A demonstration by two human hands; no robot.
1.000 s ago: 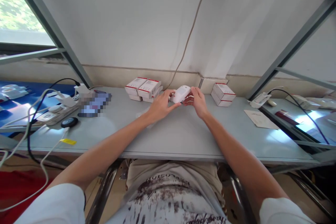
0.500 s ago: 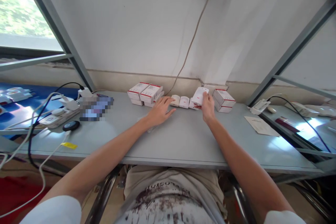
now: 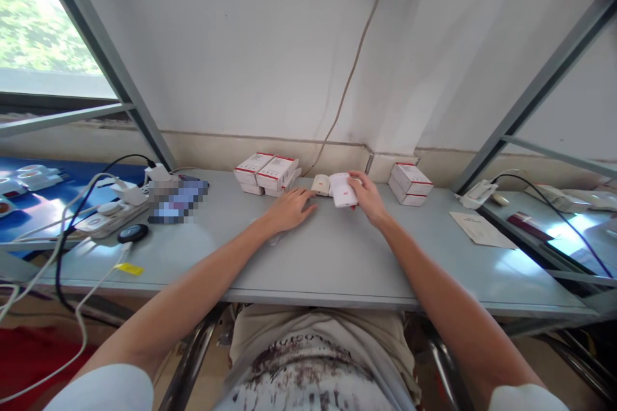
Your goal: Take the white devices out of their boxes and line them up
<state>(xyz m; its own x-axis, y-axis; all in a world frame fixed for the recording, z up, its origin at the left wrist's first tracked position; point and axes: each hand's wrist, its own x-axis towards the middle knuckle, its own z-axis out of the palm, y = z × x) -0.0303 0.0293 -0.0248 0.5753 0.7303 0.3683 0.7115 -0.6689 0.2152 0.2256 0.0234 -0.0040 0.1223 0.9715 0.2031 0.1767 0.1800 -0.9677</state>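
Observation:
My right hand [image 3: 370, 199] grips a flat white device [image 3: 344, 191] with a small red logo, tilted a little above the table. Whether more such devices are stacked beneath it, I cannot tell. Just left of it lies a cream-coloured device [image 3: 321, 184] of similar shape, also with a red mark. My left hand [image 3: 290, 209] is open on the table, fingers stretched with the tips at the cream device's left edge. Behind that hand stand several white boxes with red edges [image 3: 267, 170].
More red-edged white boxes [image 3: 411, 183] are stacked on the right. A sheet of paper [image 3: 482, 230] lies farther right. At the left are a blurred-out phone [image 3: 179, 200], a power strip [image 3: 110, 215], cables and a black disc [image 3: 133, 232]. Grey metal posts frame both sides.
My right hand has moved left with the white device, to beside the cream one. The white devices that lay in the row there no longer show separately. My left hand has barely moved.

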